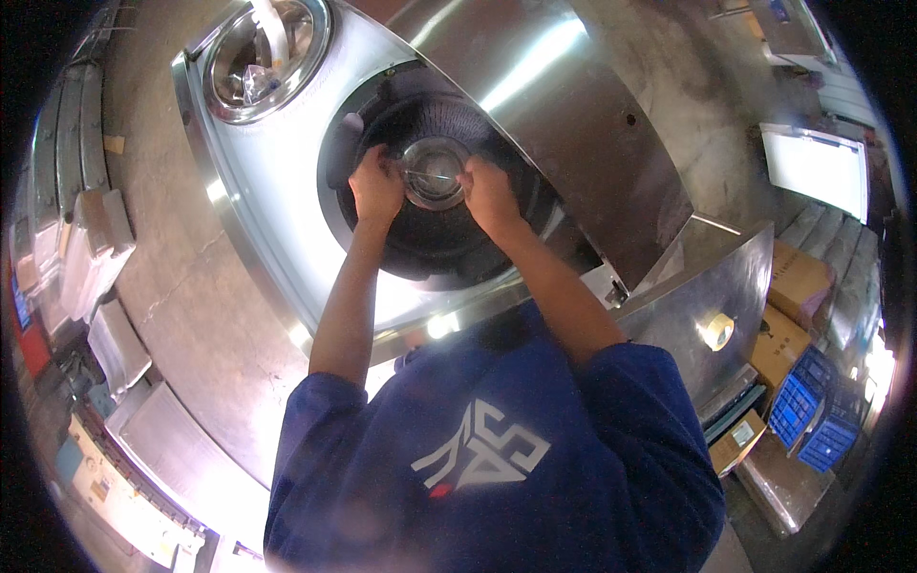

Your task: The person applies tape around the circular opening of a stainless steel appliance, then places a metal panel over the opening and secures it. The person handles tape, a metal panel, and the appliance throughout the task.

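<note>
Inside the dark drum opening (430, 239), left hand (377, 186) and right hand (489, 196) grip the round metal hub (432, 172) by its rim.

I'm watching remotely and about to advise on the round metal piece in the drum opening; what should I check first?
1. Left hand on round metal piece: ok, at its left edge.
2. Right hand on it: ok, at its right edge.
3. Piece centred in the dark drum opening: ok, roughly.
4. Piece seated or fastened: cannot tell.
5. Tape roll away from hands: ok, on the steel surface to the right.
</note>
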{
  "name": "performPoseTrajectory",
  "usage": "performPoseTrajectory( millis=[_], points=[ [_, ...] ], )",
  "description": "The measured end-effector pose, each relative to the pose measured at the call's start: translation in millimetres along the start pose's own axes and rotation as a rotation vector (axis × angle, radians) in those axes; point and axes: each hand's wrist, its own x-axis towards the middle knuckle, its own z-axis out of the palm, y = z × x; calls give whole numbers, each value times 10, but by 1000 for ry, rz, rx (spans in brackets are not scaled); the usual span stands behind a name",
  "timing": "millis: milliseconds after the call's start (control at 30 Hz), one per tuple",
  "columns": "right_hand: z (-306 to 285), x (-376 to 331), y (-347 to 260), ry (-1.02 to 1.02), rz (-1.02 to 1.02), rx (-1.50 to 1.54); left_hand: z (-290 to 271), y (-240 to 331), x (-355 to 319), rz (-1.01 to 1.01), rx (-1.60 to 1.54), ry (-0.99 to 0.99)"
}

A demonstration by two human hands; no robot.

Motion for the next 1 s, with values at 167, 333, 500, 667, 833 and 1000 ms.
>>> performPoseTrajectory(
  millis=[167,333,500,667,833,1000],
  points=[
    [-117,-39,-62,-55,-46,19,-161,144,-75,64,327,-70],
    [-184,-88,-142,-205,46,-119,-238,196,-137,245,680,-113],
    [-157,-81,-199,-262,99,-226,-170,93,-132,362,770,-162],
    [-126,-74,-189,-291,104,-271,-64,33,-119,411,863,-226],
    [-122,-66,-164,-264,74,-240,-43,35,-108,415,874,-236],
    [-116,-59,-163,-284,79,-255,-32,24,-110,423,886,-218]
  ],
)
